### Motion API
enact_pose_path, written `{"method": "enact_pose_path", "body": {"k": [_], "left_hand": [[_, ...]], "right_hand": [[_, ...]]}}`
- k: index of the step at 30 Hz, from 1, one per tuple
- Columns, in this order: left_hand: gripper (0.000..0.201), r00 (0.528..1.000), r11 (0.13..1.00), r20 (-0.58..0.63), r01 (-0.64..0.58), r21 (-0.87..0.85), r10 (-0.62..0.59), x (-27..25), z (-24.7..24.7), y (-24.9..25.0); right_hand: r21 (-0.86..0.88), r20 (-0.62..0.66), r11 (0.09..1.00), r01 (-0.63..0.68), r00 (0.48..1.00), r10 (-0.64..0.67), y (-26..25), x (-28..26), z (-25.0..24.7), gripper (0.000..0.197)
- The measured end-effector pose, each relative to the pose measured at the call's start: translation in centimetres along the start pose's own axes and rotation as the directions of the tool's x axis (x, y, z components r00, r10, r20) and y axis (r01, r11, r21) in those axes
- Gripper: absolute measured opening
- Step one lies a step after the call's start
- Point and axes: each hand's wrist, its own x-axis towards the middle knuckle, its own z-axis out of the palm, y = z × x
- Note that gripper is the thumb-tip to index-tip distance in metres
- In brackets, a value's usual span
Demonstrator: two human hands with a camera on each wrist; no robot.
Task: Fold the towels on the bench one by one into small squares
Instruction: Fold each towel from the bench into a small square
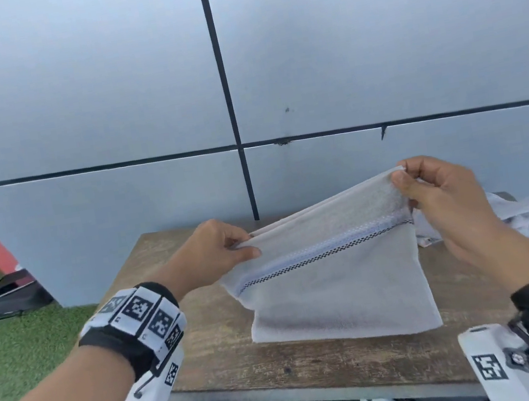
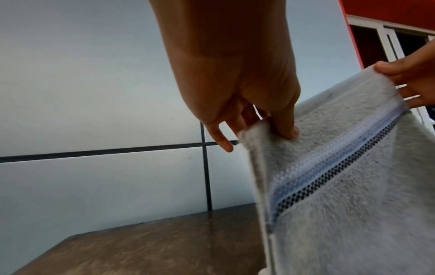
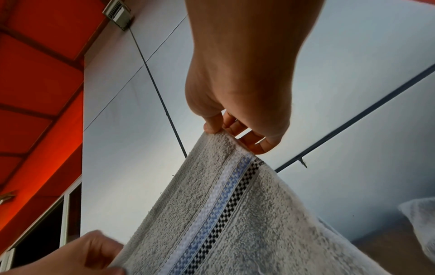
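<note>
A grey towel (image 1: 339,285) with a white, blue and black checked stripe hangs doubled over above the wooden bench (image 1: 218,356), its lower edge resting on the boards. My left hand (image 1: 228,244) pinches the towel's upper left corner between thumb and fingers. My right hand (image 1: 405,181) pinches the upper right corner, held higher. The left wrist view shows my left hand (image 2: 263,126) on the towel (image 2: 353,195) edge. In the right wrist view, my right hand (image 3: 223,130) grips the towel (image 3: 235,223) corner.
A crumpled pile of white towels (image 1: 518,215) lies at the bench's back right, behind my right hand. A grey panelled wall (image 1: 105,121) stands right behind the bench. Green turf (image 1: 19,343) and a dark case (image 1: 11,296) are at the left.
</note>
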Motion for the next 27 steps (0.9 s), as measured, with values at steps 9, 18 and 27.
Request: {"method": "enact_pose_path", "body": {"k": [9, 18, 27], "left_hand": [[0.010, 0.997, 0.999, -0.062, -0.034, 0.010, 0.034, -1.9, -4.5, 1.8], [0.006, 0.981, 0.994, -0.169, -0.087, 0.073, 0.098, -0.6, -7.9, 2.4], [0.013, 0.860, 0.986, -0.496, -0.159, -0.044, 0.116, 2.1, -9.7, 4.2]], "right_hand": [[-0.168, -0.022, 0.982, -0.084, 0.996, 0.082, -3.1, 1.2, -2.6, 0.013], [-0.504, 0.052, 0.864, -0.008, 0.998, 0.040, -6.4, 3.4, -3.0, 0.010], [-0.194, -0.071, 0.981, 0.000, 0.997, -0.014, -8.5, 5.3, -0.6, 0.005]]}}
